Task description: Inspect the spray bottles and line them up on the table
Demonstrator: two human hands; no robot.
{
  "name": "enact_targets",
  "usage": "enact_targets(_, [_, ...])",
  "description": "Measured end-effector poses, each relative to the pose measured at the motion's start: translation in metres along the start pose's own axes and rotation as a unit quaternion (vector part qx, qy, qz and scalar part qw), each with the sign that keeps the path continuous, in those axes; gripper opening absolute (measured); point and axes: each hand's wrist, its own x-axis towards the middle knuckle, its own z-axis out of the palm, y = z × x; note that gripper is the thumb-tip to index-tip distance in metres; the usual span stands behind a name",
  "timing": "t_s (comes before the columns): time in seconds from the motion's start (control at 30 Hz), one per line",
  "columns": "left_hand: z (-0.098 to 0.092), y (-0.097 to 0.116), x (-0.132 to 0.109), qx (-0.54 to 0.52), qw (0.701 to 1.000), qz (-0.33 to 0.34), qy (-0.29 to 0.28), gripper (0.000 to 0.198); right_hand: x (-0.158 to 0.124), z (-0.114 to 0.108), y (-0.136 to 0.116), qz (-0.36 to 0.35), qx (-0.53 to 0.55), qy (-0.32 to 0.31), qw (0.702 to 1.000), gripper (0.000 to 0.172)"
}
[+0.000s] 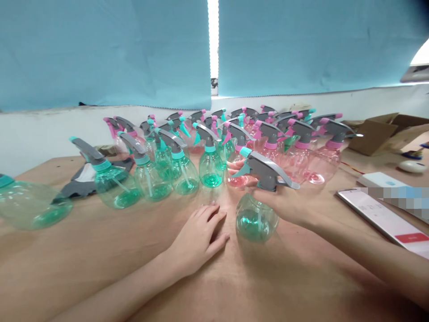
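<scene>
My right hand [284, 200] is wrapped around the neck of a clear green spray bottle [256, 219] with a grey and turquoise trigger head. The bottle is near the middle of the table, its head tilted to the right, and the head hides part of my fingers. My left hand [199, 235] rests palm down on the wooden table [110, 264], fingers stretched and slightly apart, to the left of that bottle and not touching it. Just beyond it stands another green spray bottle [211, 172].
Several green spray bottles [150, 185] stand at the left and centre, several pink ones [323, 163] at the right. A dark cloth [78, 183] lies behind the left bottles. To the right are a phone [375, 217], a white box [382, 181], a mouse [413, 167] and a cardboard box [375, 134].
</scene>
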Motion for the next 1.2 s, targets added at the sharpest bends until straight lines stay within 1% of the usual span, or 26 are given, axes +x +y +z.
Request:
enact_targets(0.1, [0.000,0.000,0.000,0.001,1.000,-0.001,-0.002,0.039,0.000,0.000,0.000,-0.001,0.011,0.001,1.000,0.032])
enact_targets(0.27, [0.000,0.000,0.000,0.003,1.000,0.001,-0.004,0.041,0.000,0.001,-0.007,0.020,0.026,0.006,0.999,0.019])
enact_targets(0.37, [0.001,0.000,-0.001,0.002,1.000,0.002,-0.004,0.041,0.001,0.002,-0.011,0.031,0.019,0.003,0.999,0.016])
enact_targets(0.6, [0.001,-0.001,0.000,0.005,1.000,0.002,-0.005,0.040,0.001,-0.001,-0.010,0.043,0.010,-0.003,0.999,0.015])
enact_targets(0.73, [0.001,-0.001,-0.001,0.006,1.000,0.002,-0.008,0.041,0.002,-0.002,-0.011,0.034,0.005,0.003,0.999,0.013])
enact_targets(0.9, [0.003,-0.002,-0.001,0.009,1.000,0.003,-0.007,0.041,0.003,-0.001,-0.012,0.031,0.036,-0.016,0.999,0.019])
enact_targets(1.03, [0.003,-0.002,-0.001,0.011,1.000,0.002,-0.013,0.042,0.002,0.000,-0.013,0.012,0.000,-0.011,1.000,0.023])
enact_targets(1.2, [0.004,-0.001,-0.001,0.010,1.000,-0.002,-0.019,0.044,0.002,0.001,-0.017,0.024,-0.031,-0.001,0.999,0.025])
